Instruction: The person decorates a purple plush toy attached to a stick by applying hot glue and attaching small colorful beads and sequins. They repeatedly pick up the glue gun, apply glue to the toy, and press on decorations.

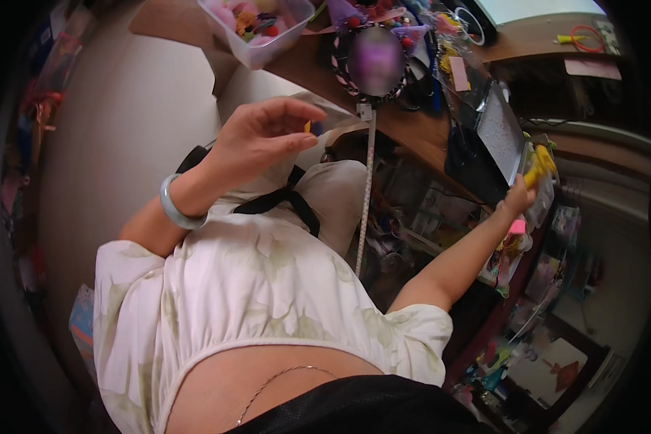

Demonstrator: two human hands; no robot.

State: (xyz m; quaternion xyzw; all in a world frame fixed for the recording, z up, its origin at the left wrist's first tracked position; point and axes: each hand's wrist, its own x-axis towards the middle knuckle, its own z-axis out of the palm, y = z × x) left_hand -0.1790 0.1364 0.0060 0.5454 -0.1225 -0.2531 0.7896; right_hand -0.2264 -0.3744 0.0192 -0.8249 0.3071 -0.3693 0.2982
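Observation:
My left hand [266,130], with a pale bangle on its wrist, is raised over my lap. Its thumb and fingers close around a small yellow and dark blue piece [310,128], mostly hidden by the fingers. Out to the right, my right hand [517,196] grips a yellow hand tool [541,164], too blurred to name exactly. That tool is beside a grey speckled flat panel [500,133] on the wooden table [412,133]. A round disc with a black and pink braided rim [338,76] stands at the table's near edge, its face blurred.
A clear plastic tub [266,54] of soft pink and coloured pieces sits at the table's corner. From the near edge hangs a narrow pale strip with marks [366,190]. Plastic packets [458,73] and purple ribbon pieces [409,38] lie beyond. Shelves below hold several bagged goods.

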